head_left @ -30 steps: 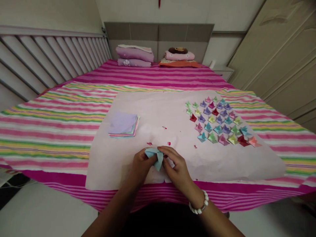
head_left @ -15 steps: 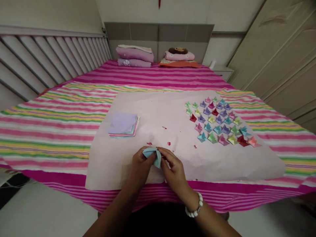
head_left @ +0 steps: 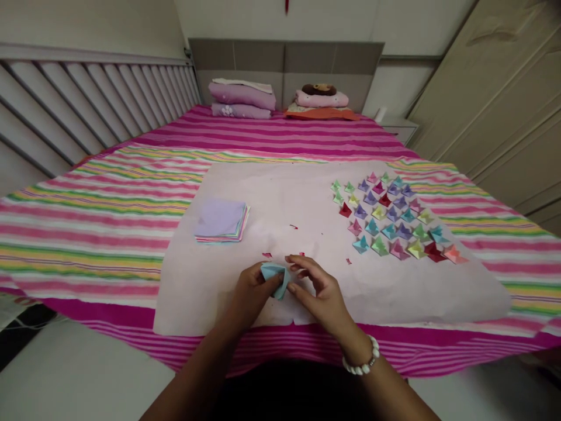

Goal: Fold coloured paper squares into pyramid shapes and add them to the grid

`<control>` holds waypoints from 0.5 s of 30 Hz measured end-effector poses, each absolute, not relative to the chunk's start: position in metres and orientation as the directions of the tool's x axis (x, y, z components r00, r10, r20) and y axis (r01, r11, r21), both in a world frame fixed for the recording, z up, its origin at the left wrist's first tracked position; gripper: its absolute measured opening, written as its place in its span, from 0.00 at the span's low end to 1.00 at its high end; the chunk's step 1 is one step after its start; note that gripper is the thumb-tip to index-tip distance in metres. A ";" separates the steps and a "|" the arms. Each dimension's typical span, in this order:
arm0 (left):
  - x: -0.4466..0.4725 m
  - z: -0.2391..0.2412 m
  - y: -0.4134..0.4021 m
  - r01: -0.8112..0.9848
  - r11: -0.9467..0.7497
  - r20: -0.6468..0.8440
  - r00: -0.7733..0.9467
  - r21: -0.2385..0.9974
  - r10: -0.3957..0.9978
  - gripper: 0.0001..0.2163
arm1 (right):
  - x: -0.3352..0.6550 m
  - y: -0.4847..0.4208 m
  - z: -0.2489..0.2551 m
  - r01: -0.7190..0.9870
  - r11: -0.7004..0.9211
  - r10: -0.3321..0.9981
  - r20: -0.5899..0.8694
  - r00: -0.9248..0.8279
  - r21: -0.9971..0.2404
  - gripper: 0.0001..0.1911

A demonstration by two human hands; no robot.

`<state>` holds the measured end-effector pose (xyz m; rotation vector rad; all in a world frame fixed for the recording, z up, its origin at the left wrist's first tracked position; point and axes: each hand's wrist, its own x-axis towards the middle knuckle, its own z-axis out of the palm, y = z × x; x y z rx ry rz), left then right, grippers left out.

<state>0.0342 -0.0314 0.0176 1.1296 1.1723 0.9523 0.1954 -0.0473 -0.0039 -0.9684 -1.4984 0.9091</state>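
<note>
Low over the near edge of the white sheet (head_left: 280, 199), my left grip (head_left: 249, 295) pinches a folded light blue paper (head_left: 269, 271), the thumb against its fold. The paper sits between my two grips. Just to its right, my right grip (head_left: 323, 292) is spread, thumb and fingers apart; I cannot tell whether its thumb tip touches the paper's edge. Behind that grip, a white bead bracelet (head_left: 366, 369) circles the wrist. Ahead of the left grip and a little to its left, I see a stack of square papers (head_left: 221, 219), lilac on top. Small red scraps (head_left: 267, 255) lie beyond both grips. Ahead and right of the right grip, many colourful folded shapes (head_left: 379, 246) sit close together on the sheet, which covers part of the striped bed (head_left: 109, 222).
</note>
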 end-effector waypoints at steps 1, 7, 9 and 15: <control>0.033 0.018 -0.031 0.026 0.200 -0.202 0.179 0.979 0.963 0.07 | 0.198 -0.047 -0.002 0.113 0.397 0.915 0.384 -0.122 -0.911 0.21; 0.029 0.021 -0.029 0.099 0.191 -0.209 0.232 0.977 0.950 0.09 | 0.204 -0.045 0.008 0.082 0.435 0.869 0.395 -0.298 -0.897 0.20; 0.028 0.020 -0.029 0.137 0.175 -0.204 0.242 0.975 0.949 0.11 | 0.204 -0.045 0.007 0.081 0.437 0.858 0.388 -0.336 -0.896 0.20; 0.028 0.018 -0.030 0.178 0.085 -0.139 0.320 0.980 0.937 0.13 | 0.205 -0.048 0.005 0.142 0.451 0.843 0.368 -0.394 -0.881 0.31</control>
